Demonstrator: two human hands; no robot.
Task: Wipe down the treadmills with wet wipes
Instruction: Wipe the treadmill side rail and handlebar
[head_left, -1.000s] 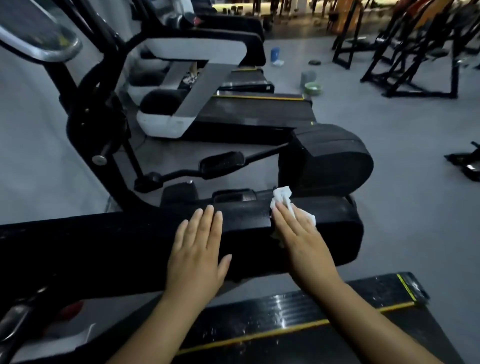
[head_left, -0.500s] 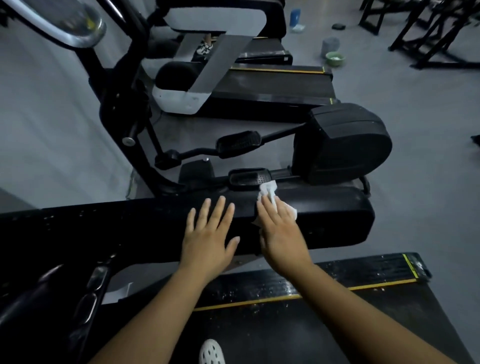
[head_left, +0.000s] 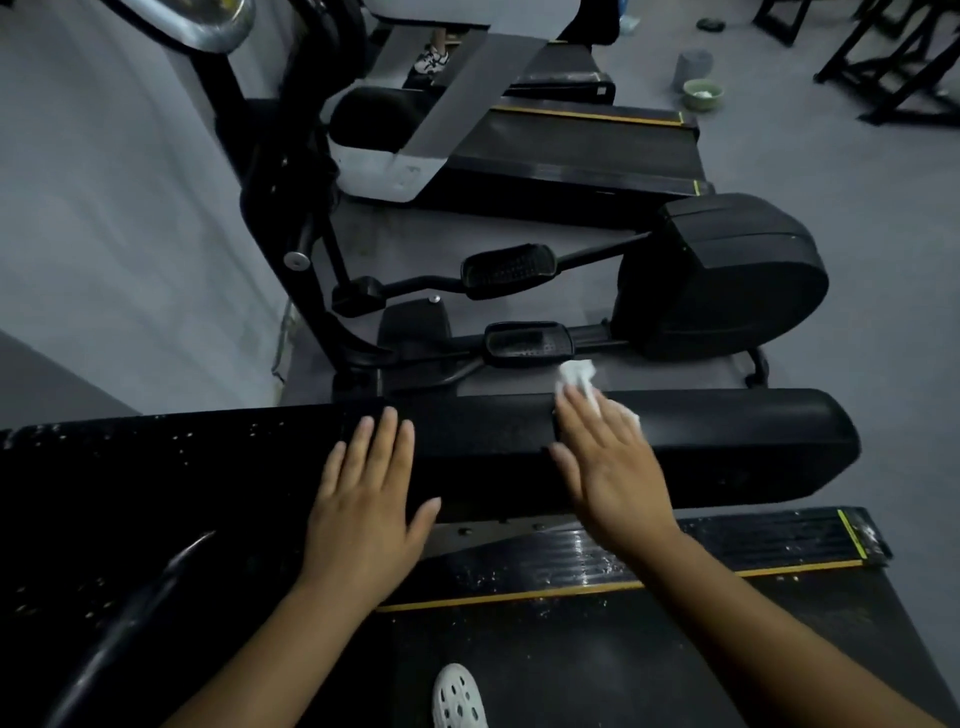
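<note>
I stand on a black treadmill whose belt deck (head_left: 649, 665) has a yellow-lined edge. Its wide black side handrail (head_left: 727, 447) crosses the view in front of me. My right hand (head_left: 608, 462) lies flat on the rail with straight fingers, pressing a crumpled white wet wipe (head_left: 576, 376) against it; the wipe sticks out past my fingertips. My left hand (head_left: 369, 499) rests flat on the same rail to the left, fingers straight and holding nothing.
A black elliptical trainer (head_left: 722, 275) stands just beyond the rail. Behind it is another treadmill (head_left: 571, 150) with a white motor cover. A green bowl (head_left: 702, 94) and grey cup sit on the grey floor. My white shoe (head_left: 460, 699) stands on the belt.
My right hand slid the wipe leftward along the rail, then a little back right. The camera tilted downward, bringing my shoe and more of the belt into view. My left hand stayed flat.
</note>
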